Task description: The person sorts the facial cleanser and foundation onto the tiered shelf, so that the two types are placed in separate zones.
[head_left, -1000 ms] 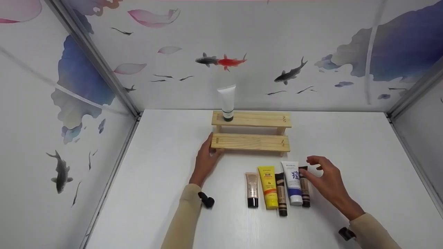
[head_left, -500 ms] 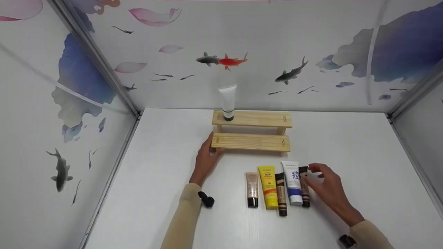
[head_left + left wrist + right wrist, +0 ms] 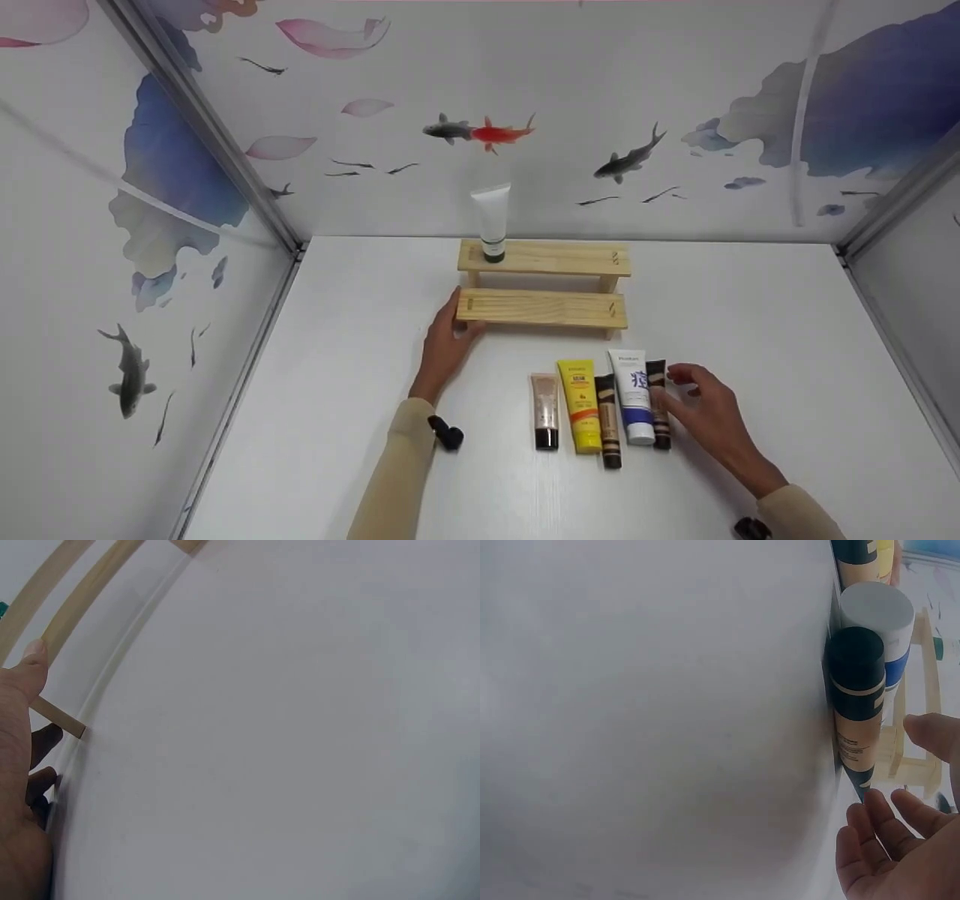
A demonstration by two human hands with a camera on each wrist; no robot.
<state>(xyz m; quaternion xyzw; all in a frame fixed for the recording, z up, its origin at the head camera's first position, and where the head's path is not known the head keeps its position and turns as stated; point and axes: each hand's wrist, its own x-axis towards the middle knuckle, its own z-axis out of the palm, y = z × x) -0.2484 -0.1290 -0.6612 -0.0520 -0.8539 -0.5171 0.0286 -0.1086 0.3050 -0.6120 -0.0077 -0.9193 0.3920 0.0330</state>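
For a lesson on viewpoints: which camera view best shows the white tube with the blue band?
The head view: the white tube shows its whole printed front, unobstructed. The right wrist view shows its cap and blue band, partly behind a dark-capped tube. The left wrist view shows none of it.

The left arm (image 3: pixel 394 472) is extended forward; the left hand (image 3: pixel 448 343) is positioned with thumb (image 3: pixel 31 669) and bent fingers (image 3: pixel 46 744) set opposed. The right arm (image 3: pixel 761 474) is angled inward; the right hand (image 3: pixel 711 405) is held with fingers loosely bent, a gap being left between thumb and fingertips (image 3: pixel 874 799). Both forearms are covered by sleeves (image 3: pixel 801 514).
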